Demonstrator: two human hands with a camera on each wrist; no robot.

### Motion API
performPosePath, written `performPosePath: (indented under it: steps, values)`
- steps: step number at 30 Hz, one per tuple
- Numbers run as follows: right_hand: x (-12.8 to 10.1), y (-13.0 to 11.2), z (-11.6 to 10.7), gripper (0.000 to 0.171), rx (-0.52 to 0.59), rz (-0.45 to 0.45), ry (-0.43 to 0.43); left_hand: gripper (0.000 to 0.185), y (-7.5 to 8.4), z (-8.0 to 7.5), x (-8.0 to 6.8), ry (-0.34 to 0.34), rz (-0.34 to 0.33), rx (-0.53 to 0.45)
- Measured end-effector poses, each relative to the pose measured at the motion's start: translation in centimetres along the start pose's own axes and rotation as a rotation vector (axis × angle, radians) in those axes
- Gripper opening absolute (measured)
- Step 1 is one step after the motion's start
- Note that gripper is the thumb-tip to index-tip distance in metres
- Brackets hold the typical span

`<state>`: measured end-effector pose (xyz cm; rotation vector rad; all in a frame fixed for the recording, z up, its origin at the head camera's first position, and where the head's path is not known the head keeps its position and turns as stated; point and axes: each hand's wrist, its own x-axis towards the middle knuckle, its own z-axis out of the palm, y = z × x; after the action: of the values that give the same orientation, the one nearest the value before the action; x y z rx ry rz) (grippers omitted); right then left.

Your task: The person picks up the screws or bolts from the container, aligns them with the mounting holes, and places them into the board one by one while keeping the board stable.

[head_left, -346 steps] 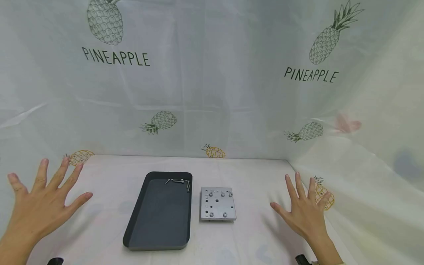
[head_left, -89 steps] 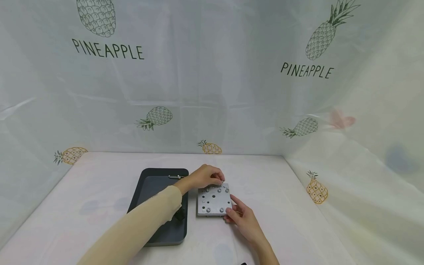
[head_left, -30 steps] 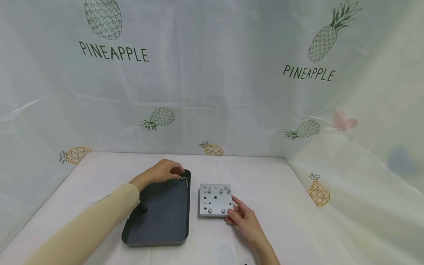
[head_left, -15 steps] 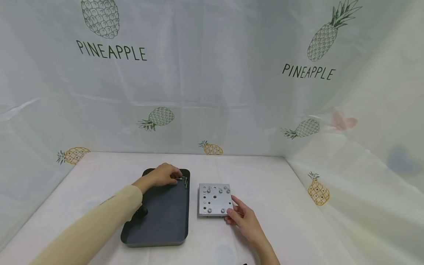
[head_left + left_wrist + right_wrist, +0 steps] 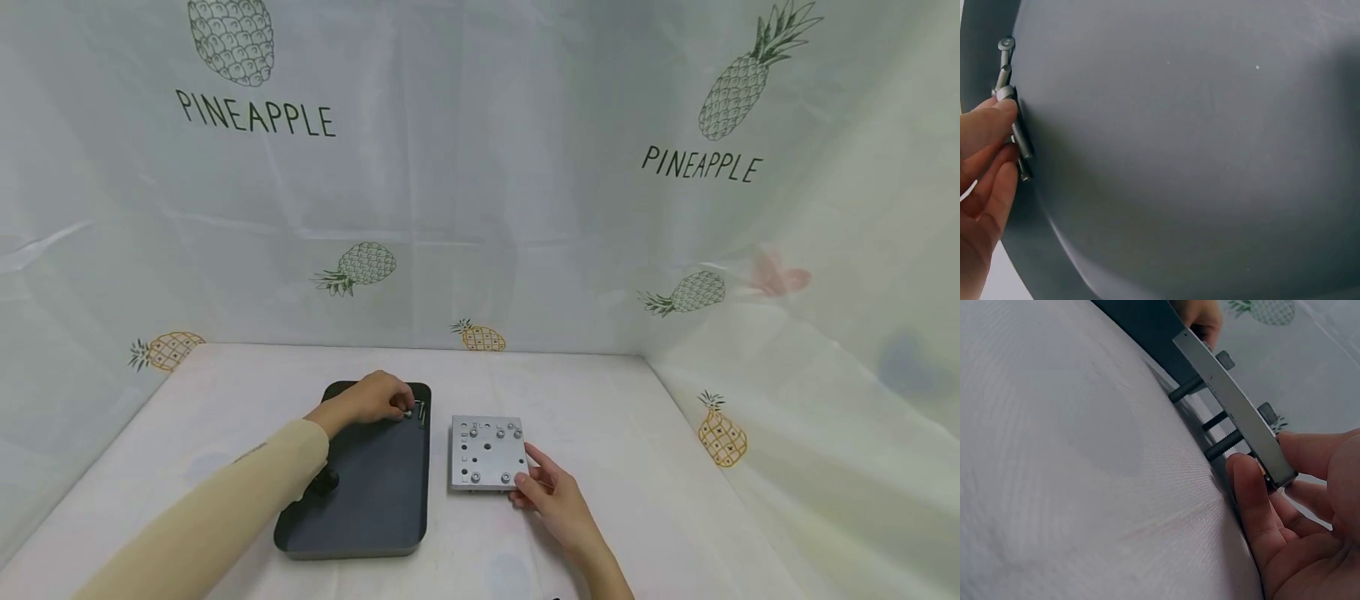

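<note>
Left hand [image 5: 375, 398] now on tray [image 5: 360, 517] screws [image 5: 1015, 125]

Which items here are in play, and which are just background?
In play:
- left hand pinching a small silver metal bolt
- other loose bolts beside it
- dark grey rectangular plastic tray holding them
- right hand gripping the corner of the square grey metal plate with holes, bolts already through it

Background:
- white pineapple-print cloth behind
- white table cover
</note>
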<state>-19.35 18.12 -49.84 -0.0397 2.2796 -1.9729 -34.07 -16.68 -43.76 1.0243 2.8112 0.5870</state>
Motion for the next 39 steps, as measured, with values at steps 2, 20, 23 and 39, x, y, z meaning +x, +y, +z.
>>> performPosePath:
  steps: [2,20,23,39]
  values:
    - [0.0,0.0,0.0,0.07,0.001,0.002,0.003,0.013,0.2,0.1,0.1,-0.008,-0.003,0.009]
    - [0.0,-0.1,0.0,0.069,0.017,0.006,0.001,0.008,-0.8,0.7,0.4,0.01,0.066,0.004]
    - [-0.1,-0.1,0.0,0.069,0.011,0.003,0.006,0.006,-1.0,0.7,0.3,0.028,0.093,-0.018]
    - [0.0,0.1,0.0,0.069,0.009,0.011,0.006,0.009,-0.9,0.3,0.5,0.098,0.047,-0.137]
